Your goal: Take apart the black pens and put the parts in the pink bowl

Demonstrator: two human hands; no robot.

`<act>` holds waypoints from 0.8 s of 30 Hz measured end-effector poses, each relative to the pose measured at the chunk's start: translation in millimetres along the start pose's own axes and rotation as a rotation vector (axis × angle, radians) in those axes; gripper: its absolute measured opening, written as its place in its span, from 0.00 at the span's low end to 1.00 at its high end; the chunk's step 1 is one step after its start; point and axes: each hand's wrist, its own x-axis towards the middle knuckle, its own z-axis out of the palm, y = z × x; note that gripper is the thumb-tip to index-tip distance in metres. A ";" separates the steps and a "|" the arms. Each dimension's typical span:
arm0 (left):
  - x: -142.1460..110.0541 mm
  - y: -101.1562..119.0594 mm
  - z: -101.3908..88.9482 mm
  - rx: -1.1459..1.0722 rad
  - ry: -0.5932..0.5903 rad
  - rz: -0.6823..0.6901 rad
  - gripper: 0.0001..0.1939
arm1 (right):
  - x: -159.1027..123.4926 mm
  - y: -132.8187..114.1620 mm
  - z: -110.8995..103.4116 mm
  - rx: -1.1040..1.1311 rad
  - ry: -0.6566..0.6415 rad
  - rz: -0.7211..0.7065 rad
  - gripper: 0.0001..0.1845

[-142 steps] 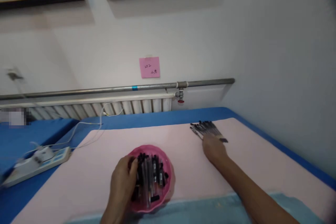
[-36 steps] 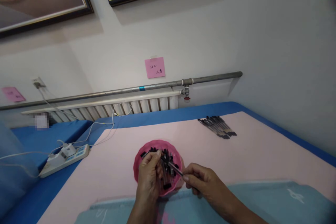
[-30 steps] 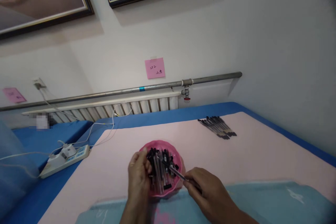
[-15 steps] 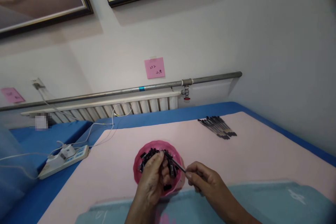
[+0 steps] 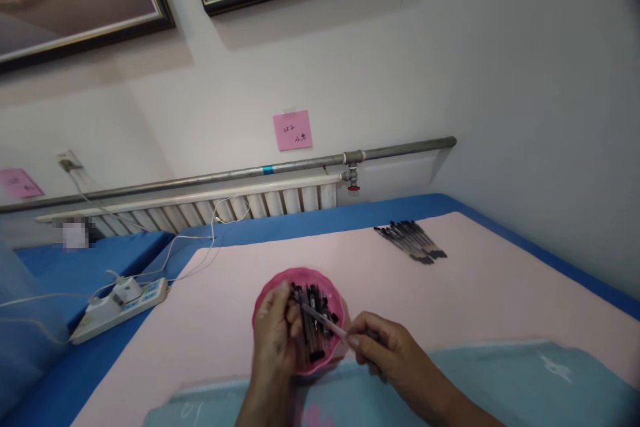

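My right hand (image 5: 383, 343) pinches the near end of a clear pen barrel (image 5: 323, 320), which slants up and left over the bowl. My left hand (image 5: 277, 327) is closed at the far end, its thumb and fingertips on a thin dark pen part (image 5: 295, 296). That part meets the barrel's upper end; whether it sits inside cannot be made out. Under both hands stands a pink scalloped bowl (image 5: 333, 282) holding dark and clear pen parts (image 5: 314, 303). Left-hand fingers hide some of the bowl's contents.
A fanned row of black-capped pens (image 5: 411, 241) lies at the back right of the pink table cover (image 5: 210, 307). To the left, a power strip (image 5: 123, 310) with plugs and white cables rests on blue cloth (image 5: 165, 263). A teal cloth (image 5: 480, 380) borders the near edge.
My left hand has shifted left, away from my right hand. A longer stretch of clear barrel now shows between them, and more of the bowl's contents is uncovered.
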 end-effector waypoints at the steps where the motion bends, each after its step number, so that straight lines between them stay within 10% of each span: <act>1: 3.3 6.8 -3.5 -0.044 0.051 0.039 0.15 | -0.2 -0.9 -1.2 0.005 0.016 0.005 0.05; 16: 19.1 34.5 -25.4 -0.267 0.177 0.100 0.06 | 10.4 -1.0 -24.4 0.387 0.262 0.034 0.09; 24: 9.4 14.4 -9.9 0.006 0.098 0.025 0.04 | 10.8 -6.1 -23.5 0.701 0.192 0.097 0.11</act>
